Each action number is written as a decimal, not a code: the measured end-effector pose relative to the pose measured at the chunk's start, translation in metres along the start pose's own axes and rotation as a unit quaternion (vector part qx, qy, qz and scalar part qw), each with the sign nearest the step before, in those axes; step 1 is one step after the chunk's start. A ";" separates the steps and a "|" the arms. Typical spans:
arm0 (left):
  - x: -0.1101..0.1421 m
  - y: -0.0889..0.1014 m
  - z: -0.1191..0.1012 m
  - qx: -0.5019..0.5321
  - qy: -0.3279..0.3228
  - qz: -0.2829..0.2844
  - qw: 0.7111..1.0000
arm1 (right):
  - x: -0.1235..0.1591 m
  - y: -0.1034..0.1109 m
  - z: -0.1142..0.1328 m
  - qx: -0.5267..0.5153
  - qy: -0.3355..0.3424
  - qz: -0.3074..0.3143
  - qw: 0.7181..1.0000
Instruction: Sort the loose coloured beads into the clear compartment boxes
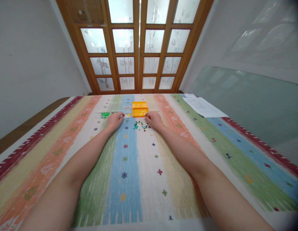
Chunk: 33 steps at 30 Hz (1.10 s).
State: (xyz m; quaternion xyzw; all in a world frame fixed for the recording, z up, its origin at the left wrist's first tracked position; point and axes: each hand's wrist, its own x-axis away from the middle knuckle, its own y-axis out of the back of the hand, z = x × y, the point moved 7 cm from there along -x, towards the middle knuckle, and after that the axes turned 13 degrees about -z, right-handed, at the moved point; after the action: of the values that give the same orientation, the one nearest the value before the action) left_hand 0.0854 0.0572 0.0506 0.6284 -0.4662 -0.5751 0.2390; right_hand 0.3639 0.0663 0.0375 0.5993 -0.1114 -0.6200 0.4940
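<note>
An open orange plastic box (pixel 139 105) stands at the far middle of the table, its lid tipped back, with some small white pieces (pixel 144 112) in its right part. My right hand (pixel 154 119) is at the box's front right corner, fingertips pinched; what they hold is too small to make out. To the left, my left hand (pixel 115 120) is closed in a pinch beside a clear compartment with a few yellow pieces (pixel 128 115); its contents are unclear too. Green pieces (pixel 105 115) lie in a clear tray behind that hand. Between both hands, a loose pile of tiny coloured pieces (pixel 141 125) is spread on the cloth.
A striped tablecloth (pixel 125 186) with printed stars and crosses covers the table. Printed paper sheets (pixel 203 107) lie at the far right. Glazed wooden doors (pixel 139 54) stand beyond the far edge, with walls on both sides.
</note>
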 end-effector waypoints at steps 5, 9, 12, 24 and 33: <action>-0.006 0.003 0.033 0.002 0.073 -0.024 0.997 | 0.002 0.004 0.015 -0.039 0.039 0.007 0.998; -0.006 0.004 0.044 -0.005 0.103 -0.029 0.994 | 0.006 0.004 0.040 -0.098 0.093 0.060 0.989; -0.006 0.006 0.042 -0.005 0.105 -0.033 0.994 | 0.009 0.005 0.061 -0.131 0.127 0.084 0.980; -0.001 0.002 0.024 0.023 0.066 -0.022 0.997 | 0.025 -0.003 0.102 -0.132 0.235 0.113 0.956; 0.011 -0.006 -0.019 0.022 -0.067 0.061 0.996 | 0.003 0.006 0.050 -0.112 0.070 0.019 0.991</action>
State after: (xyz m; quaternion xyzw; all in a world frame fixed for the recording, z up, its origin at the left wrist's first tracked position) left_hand 0.1046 0.0456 0.0439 0.5642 -0.5312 -0.5897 0.2275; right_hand 0.3252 0.0384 0.0526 0.5798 -0.0177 -0.5756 0.5764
